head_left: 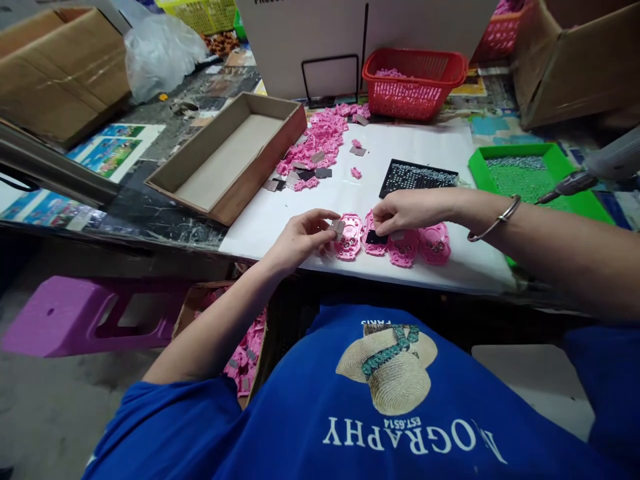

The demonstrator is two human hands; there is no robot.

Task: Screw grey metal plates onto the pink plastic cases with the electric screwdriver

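Between left hand's (306, 237) thumb and fingers, beside a pink casing (349, 237), apparently a small grey plate (337, 229).

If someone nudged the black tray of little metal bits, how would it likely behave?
The black tray would probably slide flat as one stiff piece, given its straight edges. It may feel heavy for its size, with so many metal-looking bits in it. They could spill if tilted; its rim looks low.

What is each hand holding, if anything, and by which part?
The left hand pinches a small grey piece by its left edge. The right hand touches a black piece; whether it grips is unclear.
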